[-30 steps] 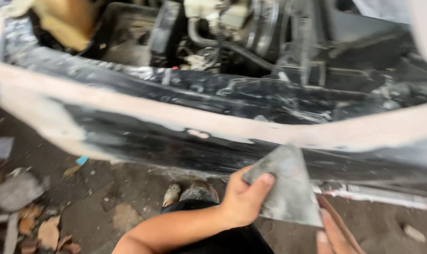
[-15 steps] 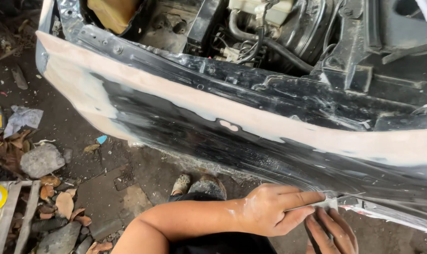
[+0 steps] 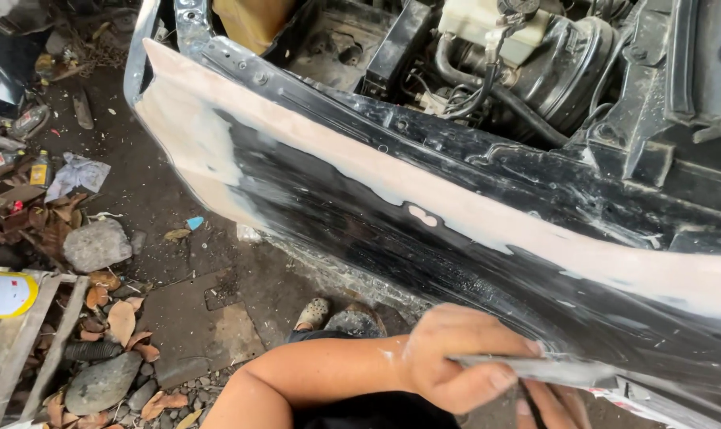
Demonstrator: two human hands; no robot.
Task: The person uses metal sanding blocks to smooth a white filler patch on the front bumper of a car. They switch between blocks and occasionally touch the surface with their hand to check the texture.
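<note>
Sandpaper (image 3: 551, 369) (edge-on) lies along fender (image 3: 360, 214).

l hand (image 3: 456, 357) fingers curled in a grip; r hand (image 3: 547, 405) flat beneath.

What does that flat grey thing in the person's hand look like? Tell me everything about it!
The thin flat grey sheet looks like worn sanding paper, dull and wet-looking, seen nearly edge-on so it shows as a long narrow strip. It lies flat against the lower part of the black car body panel smeared with pale filler. The left hand pinches it, thumb underneath and fingers on top. The right hand shows just below it, mostly out of frame; whether it touches the sheet is unclear.
</note>
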